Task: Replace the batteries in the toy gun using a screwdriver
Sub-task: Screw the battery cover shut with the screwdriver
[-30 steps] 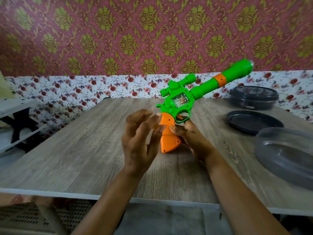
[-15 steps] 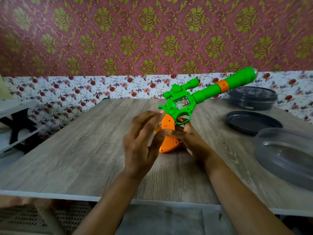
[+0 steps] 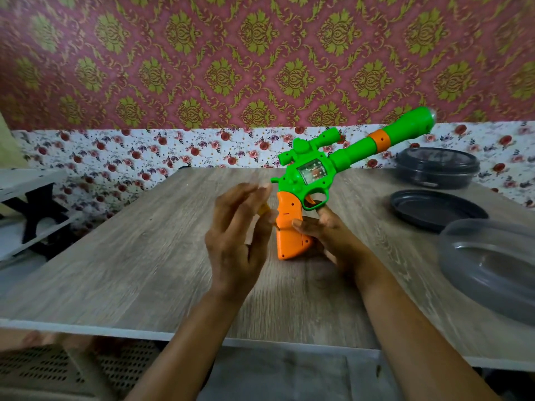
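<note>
The toy gun [image 3: 315,175] stood butt-down on the table [image 3: 144,256], barrel angled up to the right, my right grip [image 3: 327,230] curled round its orange handle [image 3: 289,224], while my left grip [image 3: 237,238], fingers [image 3: 246,198] straight and seemingly empty, had drawn in beside that handle, so I judged work there was about to begin

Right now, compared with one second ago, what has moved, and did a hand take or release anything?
The left hand moved slightly closer to the orange grip of the toy gun, its fingers straighter now. The barrel dipped, then rose nearly back. I see nothing newly taken or released; something yellow shows behind the left fingers, unclear what. The right hand holds the grip as before, and the dark dishes stayed.
</note>
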Demonstrator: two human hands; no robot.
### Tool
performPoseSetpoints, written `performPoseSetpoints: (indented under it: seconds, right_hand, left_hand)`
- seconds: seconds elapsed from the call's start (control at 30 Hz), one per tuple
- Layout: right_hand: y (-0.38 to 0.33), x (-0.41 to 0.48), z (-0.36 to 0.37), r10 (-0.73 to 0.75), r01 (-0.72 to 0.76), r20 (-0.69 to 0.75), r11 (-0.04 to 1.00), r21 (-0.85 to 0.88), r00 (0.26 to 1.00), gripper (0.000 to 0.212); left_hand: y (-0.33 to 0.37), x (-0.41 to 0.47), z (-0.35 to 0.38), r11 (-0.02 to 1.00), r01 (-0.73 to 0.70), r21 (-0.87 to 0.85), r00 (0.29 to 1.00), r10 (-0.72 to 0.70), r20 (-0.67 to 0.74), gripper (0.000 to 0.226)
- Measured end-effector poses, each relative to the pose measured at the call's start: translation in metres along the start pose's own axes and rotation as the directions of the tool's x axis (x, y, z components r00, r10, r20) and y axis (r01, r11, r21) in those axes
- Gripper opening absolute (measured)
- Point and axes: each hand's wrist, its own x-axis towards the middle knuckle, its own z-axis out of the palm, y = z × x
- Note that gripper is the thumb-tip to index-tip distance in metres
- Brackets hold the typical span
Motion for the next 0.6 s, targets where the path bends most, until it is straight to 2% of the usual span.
performPoseSetpoints:
  seconds: [0.1, 0.2, 0.33, 0.5, 0.6]
  right_hand:
    - [-0.0004, -0.0006, 0.0003, 0.0, -0.001, 0.014, 1.0, 0.017, 1.0, 0.044]
    - [0.0002, -0.0008, 0.0002, 0.007, -0.007, 0.017, 1.0, 0.022, 1.0, 0.042]
    - [0.0008, -0.0007, -0.0004, 0.009, -0.009, 0.016, 1.0, 0.021, 1.0, 0.036]
    - [0.0022, 0.0005, 0.0002, -0.01, 0.009, 0.028, 1.0, 0.025, 1.0, 0.043]
    - [0.0017, 0.0002, 0.0005, -0.014, 0.014, 0.024, 1.0, 0.028, 1.0, 0.041]
  left_hand:
    - [-0.0014, -0.0013, 0.0009, 1.0, 0.006, 0.011, 0.999, -0.006, -0.045, 0.013]
    - [0.0015, -0.0024, 0.0039, 0.998, 0.028, -0.063, 1.0, -0.029, -0.007, 0.024]
    - [0.0025, -0.0029, 0.005, 1.0, -0.019, -0.022, 0.999, 0.02, 0.05, 0.031]
    - [-0.0008, -0.0015, 0.0022, 0.998, -0.062, 0.021, 0.998, 0.063, -0.02, 0.012]
    - [0.0005, -0.0021, 0.0035, 0.998, -0.068, 0.011, 0.997, 0.068, -0.02, 0.017]
